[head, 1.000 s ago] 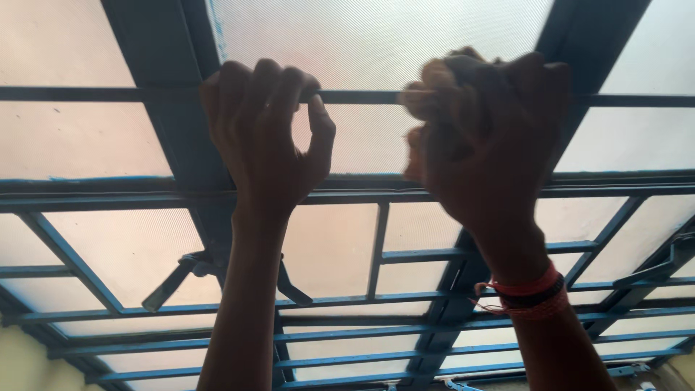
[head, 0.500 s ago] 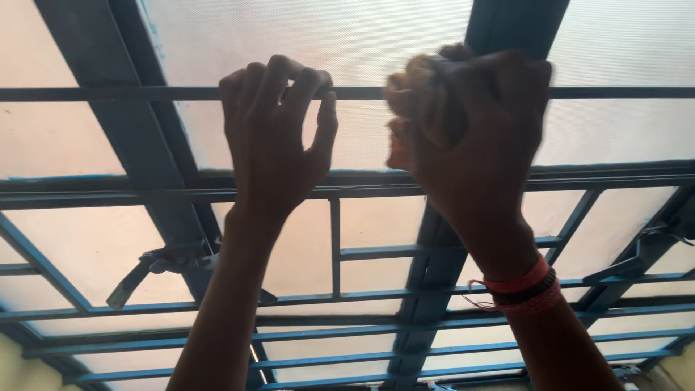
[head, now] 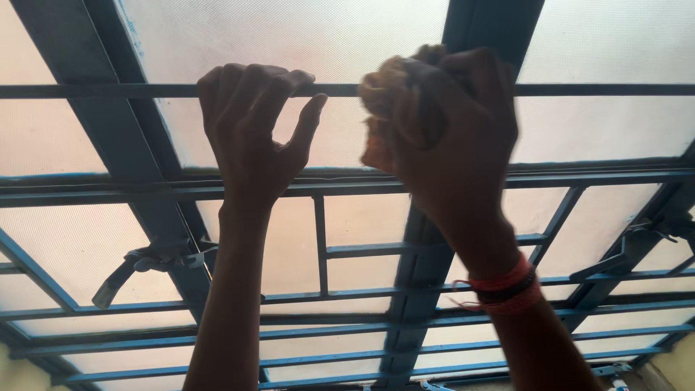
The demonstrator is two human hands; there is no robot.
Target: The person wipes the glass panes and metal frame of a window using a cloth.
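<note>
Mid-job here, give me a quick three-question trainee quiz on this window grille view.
1. True or false: the left hand hooks its fingers over the horizontal bar.
2. What does the right hand grip? A) a crumpled cloth B) a paint brush C) a spanner
3. Fill in: red and dark bands sit on the ____ wrist.

Key: 1 true. 2 A, the crumpled cloth is pressed at the bar. 3 right.
</note>
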